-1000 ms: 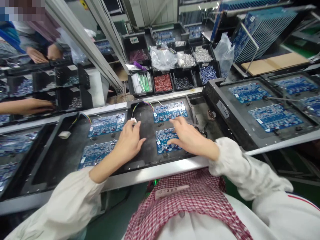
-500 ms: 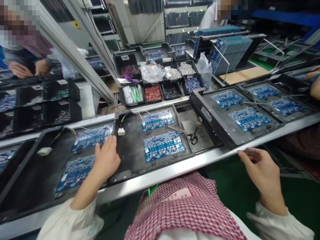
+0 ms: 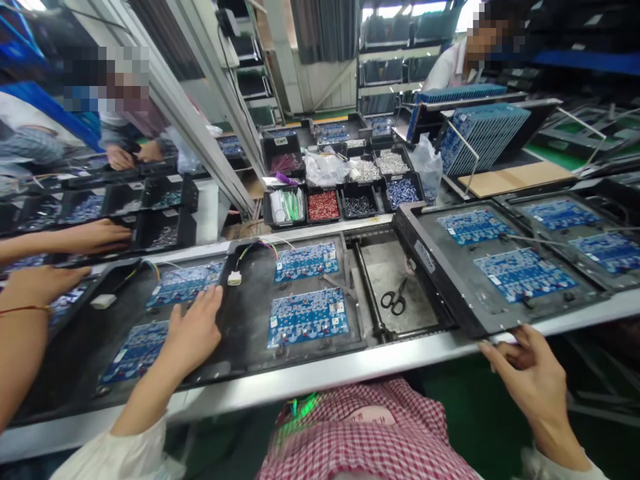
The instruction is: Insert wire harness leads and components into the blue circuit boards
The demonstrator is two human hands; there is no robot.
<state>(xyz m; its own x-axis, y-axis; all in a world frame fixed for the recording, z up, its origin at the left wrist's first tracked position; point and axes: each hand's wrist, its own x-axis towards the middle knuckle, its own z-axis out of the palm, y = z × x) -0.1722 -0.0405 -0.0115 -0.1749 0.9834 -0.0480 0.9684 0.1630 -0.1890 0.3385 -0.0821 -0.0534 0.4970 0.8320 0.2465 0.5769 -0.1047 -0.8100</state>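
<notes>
My left hand (image 3: 194,332) lies flat and open on the black fixture tray (image 3: 245,320), its fingertips close to a blue circuit board (image 3: 185,283) and beside another (image 3: 135,350). Two more blue boards (image 3: 306,261) (image 3: 307,317) sit in the tray to its right. A coloured wire harness with a white connector (image 3: 234,278) lies between them. My right hand (image 3: 525,370) is at the front, its fingers and thumb gripping the edge of a second black fixture (image 3: 440,267), which carries blue boards (image 3: 524,275).
Black scissors (image 3: 394,299) lie in a metal recess between the fixtures. Bins of small components (image 3: 324,205) stand behind. A stack of boards (image 3: 483,137) is at the back right. A co-worker's hands (image 3: 95,237) (image 3: 35,287) reach in from the left.
My right hand has drawn back from the boards to the front edge of the right fixture. My left hand has shifted left, and the view has tilted up, showing more of the room.
</notes>
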